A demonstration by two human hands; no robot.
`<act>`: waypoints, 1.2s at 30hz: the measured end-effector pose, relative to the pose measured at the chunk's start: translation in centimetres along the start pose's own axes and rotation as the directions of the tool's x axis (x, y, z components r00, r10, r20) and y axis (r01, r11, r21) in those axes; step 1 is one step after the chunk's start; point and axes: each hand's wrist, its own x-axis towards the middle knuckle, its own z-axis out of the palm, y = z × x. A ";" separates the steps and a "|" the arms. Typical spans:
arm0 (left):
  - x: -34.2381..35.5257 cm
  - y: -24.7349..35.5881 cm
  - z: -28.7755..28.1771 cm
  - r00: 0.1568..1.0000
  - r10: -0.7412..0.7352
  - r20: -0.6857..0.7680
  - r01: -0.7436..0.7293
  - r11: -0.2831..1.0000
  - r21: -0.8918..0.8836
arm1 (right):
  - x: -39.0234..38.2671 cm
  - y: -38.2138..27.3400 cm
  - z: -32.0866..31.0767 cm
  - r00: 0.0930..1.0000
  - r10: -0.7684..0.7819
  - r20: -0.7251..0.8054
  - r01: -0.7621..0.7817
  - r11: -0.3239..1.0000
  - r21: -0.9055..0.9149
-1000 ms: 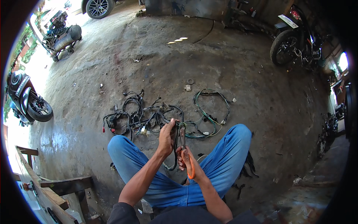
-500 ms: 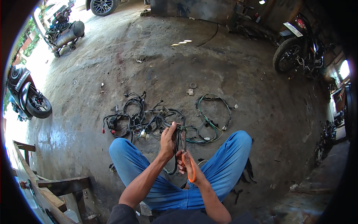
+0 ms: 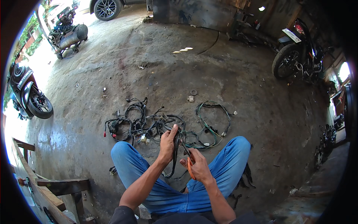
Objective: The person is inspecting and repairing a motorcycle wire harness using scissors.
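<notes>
A wiring harness (image 3: 138, 125) of black-wrapped wires with several connectors lies spread on the ground ahead of my knees. My left hand (image 3: 168, 143) is closed round a bundle of its dark wires (image 3: 175, 160), thumb on top, and loose lengths hang below. In my right hand (image 3: 200, 166) is a pair of scissors with an orange handle (image 3: 190, 169). Their dark blades point up and left to the bundle, just beside my left fingers. Whether the blades touch a wire I cannot tell. A coil of green and black wires (image 3: 197, 112) lies at the right, joined to the harness.
A pale connector (image 3: 191, 99) and a small ring (image 3: 193, 92) lie beyond the coil. Black scraps (image 3: 248, 175) are beside my right knee. A wooden frame (image 3: 63, 185) stands at near left. Motorcycles (image 3: 31, 99) and a wheeled tank (image 3: 71, 39) stand farther off.
My right hand has turned and shifted slightly right, so the scissors now slant toward the bundle instead of standing upright along it. My left hand keeps its hold. The view has tilted a little.
</notes>
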 end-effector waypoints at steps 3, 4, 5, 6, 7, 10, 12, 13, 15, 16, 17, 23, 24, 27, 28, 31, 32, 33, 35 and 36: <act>-0.2 0.3 0.3 1.000 0.025 0.002 -0.025 1.000 0.003 | 0.2 -0.4 -1.2 0.982 0.118 0.146 -0.141 0.978 0.154; -0.4 0.3 0.4 0.999 0.052 0.011 -0.052 0.998 0.027 | 0.0 -0.5 -1.5 0.946 0.207 0.248 -0.262 0.941 0.216; -0.5 0.3 0.6 0.997 0.079 0.020 -0.080 0.996 0.050 | -0.2 -0.3 -1.4 0.948 0.203 0.244 -0.257 0.942 0.215; -0.6 0.4 0.8 0.996 0.084 0.023 -0.085 0.995 0.050 | -0.4 0.1 -1.1 0.966 0.164 0.201 -0.209 0.951 0.228; -0.8 0.6 1.2 0.994 0.098 0.041 -0.099 0.994 0.035 | -0.4 0.0 -1.1 0.979 0.125 0.160 -0.162 0.958 0.238; -1.8 1.3 2.0 0.994 0.090 0.055 -0.092 0.995 0.026 | -0.9 -1.0 -2.1 0.999 -0.003 0.048 -0.001 0.998 0.063; -2.8 2.1 2.8 0.996 0.071 0.054 -0.073 0.997 0.035 | -0.9 -0.7 -2.7 0.997 -0.080 0.012 0.080 0.996 -0.036; -3.5 2.9 3.5 0.999 0.019 0.046 -0.021 0.998 0.054 | -0.8 -0.5 -3.0 0.988 -0.153 -0.015 0.150 0.979 -0.137; -3.8 3.6 4.1 0.999 -0.024 0.041 0.021 0.997 0.074 | -0.4 -0.1 -3.8 0.976 -0.217 -0.034 0.207 0.961 -0.183; -3.6 3.6 4.1 0.997 -0.073 0.030 0.070 0.992 0.101 | -0.2 0.1 -4.2 0.961 -0.271 -0.047 0.254 0.940 -0.228; -3.4 3.7 4.2 0.992 -0.122 0.018 0.119 0.985 0.128 | 0.3 0.3 -4.4 0.959 -0.279 -0.051 0.261 0.938 -0.228; -2.6 3.0 5.4 0.997 -0.003 0.083 -0.009 0.989 0.150 | 1.5 0.1 -3.8 0.978 -0.198 -0.064 0.206 0.965 0.160; -2.4 2.6 5.6 0.993 0.058 0.103 -0.077 0.978 0.192 | 1.6 0.3 -2.7 0.983 -0.142 -0.120 0.172 0.941 0.290; -3.0 -0.3 6.7 0.992 0.124 0.037 -0.125 0.840 0.529 | 4.6 1.3 -3.0 0.943 0.247 -0.222 0.041 0.576 0.816; -3.3 -2.2 5.9 0.985 0.161 0.054 -0.162 0.791 0.590 | 5.8 0.0 -5.2 0.933 0.220 -0.286 0.100 0.604 0.790; -3.0 -0.9 4.4 0.989 0.102 0.109 -0.140 0.887 0.441 | 8.1 -4.1 -12.6 0.930 0.044 -0.364 0.233 0.695 0.680; -2.8 0.2 4.0 0.987 0.083 0.135 -0.124 0.935 0.333 | 8.2 -4.2 -13.3 0.929 0.051 -0.367 0.231 0.693 0.683; -2.5 1.1 3.6 0.987 0.088 0.138 -0.120 0.962 0.246 | 8.2 -4.2 -13.7 0.950 0.012 -0.312 0.178 0.801 0.571; -2.3 2.3 2.9 0.964 0.080 0.252 -0.125 0.978 0.168 | 8.4 -3.1 -13.7 0.967 0.003 -0.256 0.124 0.871 0.476; -2.2 2.6 2.9 0.956 0.065 0.287 -0.108 0.985 0.136 | 7.2 -2.1 -12.8 0.967 -0.013 -0.253 0.134 0.872 0.470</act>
